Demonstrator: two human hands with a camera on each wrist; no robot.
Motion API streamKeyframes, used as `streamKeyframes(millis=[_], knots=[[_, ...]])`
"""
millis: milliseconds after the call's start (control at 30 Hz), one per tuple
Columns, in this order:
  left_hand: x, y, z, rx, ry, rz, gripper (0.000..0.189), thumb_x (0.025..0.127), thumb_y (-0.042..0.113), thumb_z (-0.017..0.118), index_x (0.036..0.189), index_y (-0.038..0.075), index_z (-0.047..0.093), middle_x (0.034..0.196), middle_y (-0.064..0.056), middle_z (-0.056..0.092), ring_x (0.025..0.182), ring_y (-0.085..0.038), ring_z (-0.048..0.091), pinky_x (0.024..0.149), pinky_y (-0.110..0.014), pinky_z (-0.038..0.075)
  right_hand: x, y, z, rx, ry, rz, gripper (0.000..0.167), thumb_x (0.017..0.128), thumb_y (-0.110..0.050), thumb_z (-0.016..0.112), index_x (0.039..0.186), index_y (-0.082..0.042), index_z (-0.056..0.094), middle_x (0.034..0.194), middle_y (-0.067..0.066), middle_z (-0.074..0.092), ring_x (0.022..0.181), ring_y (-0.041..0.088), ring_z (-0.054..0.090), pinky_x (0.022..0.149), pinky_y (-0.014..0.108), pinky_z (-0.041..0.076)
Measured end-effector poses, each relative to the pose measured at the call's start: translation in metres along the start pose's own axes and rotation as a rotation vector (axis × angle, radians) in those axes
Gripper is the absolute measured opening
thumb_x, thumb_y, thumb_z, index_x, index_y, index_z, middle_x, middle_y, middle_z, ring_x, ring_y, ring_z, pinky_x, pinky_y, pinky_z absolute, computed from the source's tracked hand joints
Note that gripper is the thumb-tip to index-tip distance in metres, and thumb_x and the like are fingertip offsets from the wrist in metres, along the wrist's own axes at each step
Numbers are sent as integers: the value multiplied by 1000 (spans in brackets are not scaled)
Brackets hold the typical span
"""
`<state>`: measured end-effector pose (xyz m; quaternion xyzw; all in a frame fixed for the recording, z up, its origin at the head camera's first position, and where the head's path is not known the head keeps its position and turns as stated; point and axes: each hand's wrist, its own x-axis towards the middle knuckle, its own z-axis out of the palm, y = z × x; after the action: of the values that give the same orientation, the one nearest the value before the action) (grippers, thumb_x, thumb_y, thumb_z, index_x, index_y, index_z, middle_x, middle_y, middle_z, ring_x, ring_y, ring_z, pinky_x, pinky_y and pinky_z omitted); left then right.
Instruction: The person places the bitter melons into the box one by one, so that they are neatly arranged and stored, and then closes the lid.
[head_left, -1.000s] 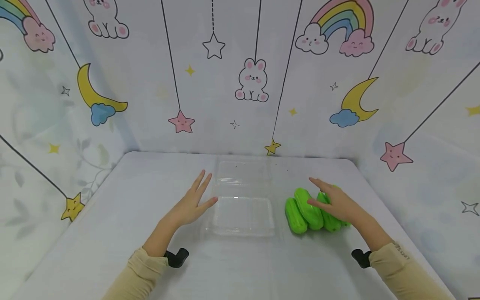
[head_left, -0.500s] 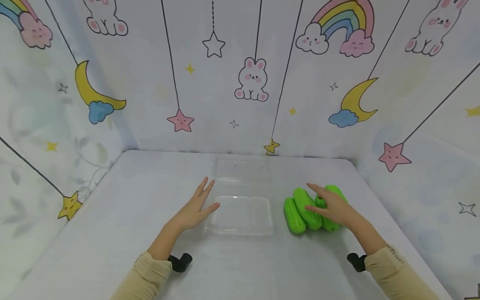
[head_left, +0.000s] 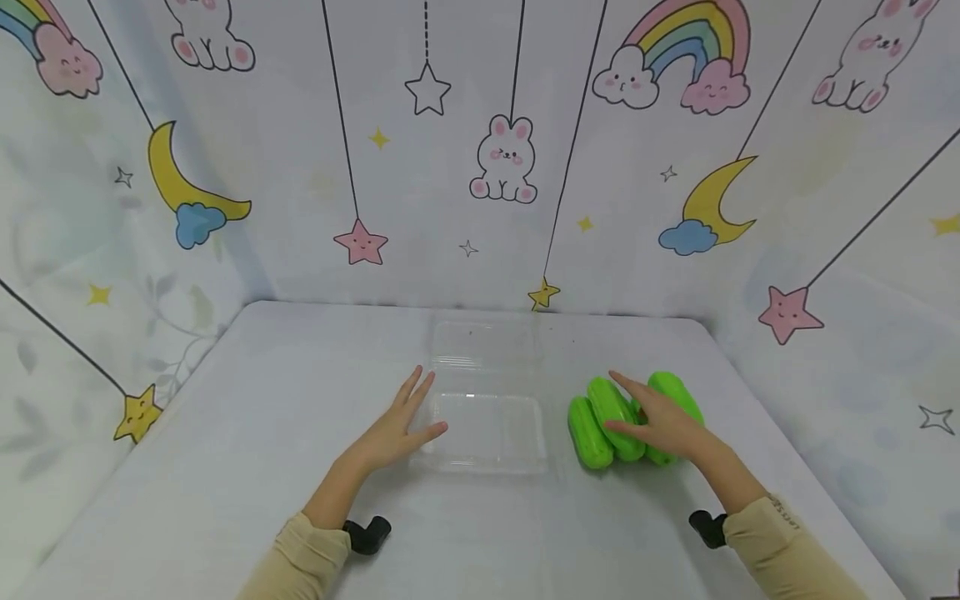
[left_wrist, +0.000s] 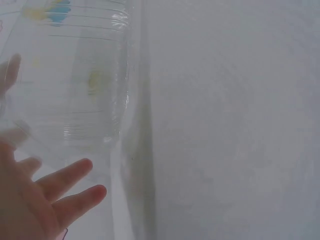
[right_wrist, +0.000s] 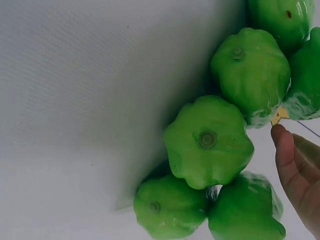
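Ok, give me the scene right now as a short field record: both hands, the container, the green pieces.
left hand: open, fingers straight, at the left edge of the clear plastic container
right hand: open, fingers spread over the green cucumbers
container: lidded, open, nothing seen in it, at table centre
cucumbers: a touching cluster right of the container; at least five in the right wrist view
table: white surface
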<state>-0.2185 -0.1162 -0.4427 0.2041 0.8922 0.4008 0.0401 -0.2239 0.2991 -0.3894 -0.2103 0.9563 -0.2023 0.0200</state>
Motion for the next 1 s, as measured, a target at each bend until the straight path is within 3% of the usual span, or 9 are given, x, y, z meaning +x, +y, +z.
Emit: streamKeyframes(millis=[67, 133, 200, 300, 467, 567, 633, 733, 1000], knots=[[0, -1, 1, -3, 4, 6, 86, 85, 52, 56, 148, 28, 3, 153, -1, -9, 136, -35, 11, 99, -62, 24, 0, 0, 0, 12, -4, 2, 80, 84, -45, 62, 144, -4, 26, 135, 22, 41, 94, 33, 54, 84, 48, 42], [0, -1, 3, -8, 1, 1, 87, 84, 53, 57, 148, 30, 3, 153, 1, -9, 136, -34, 11, 99, -61, 24, 0, 1, 1, 5, -5, -2, 80, 84, -45, 62, 144, -6, 27, 134, 21, 43, 92, 33, 55, 83, 48, 43], [0, -1, 3, -17, -5, -5, 88, 82, 54, 59, 147, 32, 2, 152, 4, -10, 137, -32, 9, 100, -61, 23, 0, 1, 2, 10, -11, -3, 79, 84, -46, 61, 145, -8, 26, 135, 21, 42, 97, 38, 55, 85, 50, 42], [-1, -1, 4, -21, -16, -13, 89, 82, 55, 58, 147, 32, 2, 152, 7, -11, 137, -30, 7, 101, -60, 22, 0, 2, 4, 4, -7, -9, 78, 85, -47, 59, 145, -9, 27, 139, 21, 38, 121, 46, 38, 94, 59, 33], [-3, 0, 4, -36, -43, -26, 86, 84, 54, 56, 148, 29, 4, 152, 6, -10, 138, -27, 3, 102, -59, 19, -2, 3, 8, 37, -10, -2, 75, 86, -44, 60, 143, -8, 29, 137, 21, 40, 118, 44, 43, 92, 57, 36], [-4, -1, 5, -53, -41, -28, 85, 85, 52, 56, 148, 27, 5, 152, 6, -10, 138, -26, 2, 103, -58, 18, -2, 3, 9, 59, -11, 10, 76, 84, -44, 62, 144, -9, 30, 134, 21, 44, 104, 36, 54, 85, 51, 43], [-4, -3, 6, -69, -36, -35, 86, 84, 52, 58, 148, 28, 5, 152, 8, -11, 138, -25, 1, 103, -58, 18, -1, 3, 9, 79, -12, 19, 77, 83, -44, 64, 144, -11, 29, 124, 20, 52, 82, 24, 57, 74, 42, 46], [-4, -4, 8, -93, -32, -43, 90, 82, 52, 60, 148, 28, 4, 151, 8, -12, 138, -27, 2, 102, -59, 18, -1, 5, 11, 118, -5, 31, 78, 81, -42, 66, 144, -14, 29, 106, 11, 58, 57, 10, 42, 58, 29, 42], [-4, -5, 10, -74, -41, -27, 90, 83, 52, 59, 148, 29, 2, 151, 8, -13, 138, -28, 3, 102, -59, 19, -6, 10, 19, 231, 42, 69, 79, 79, -38, 70, 144, -17, 30, 97, 8, 57, 47, 4, 34, 46, 24, 38]])
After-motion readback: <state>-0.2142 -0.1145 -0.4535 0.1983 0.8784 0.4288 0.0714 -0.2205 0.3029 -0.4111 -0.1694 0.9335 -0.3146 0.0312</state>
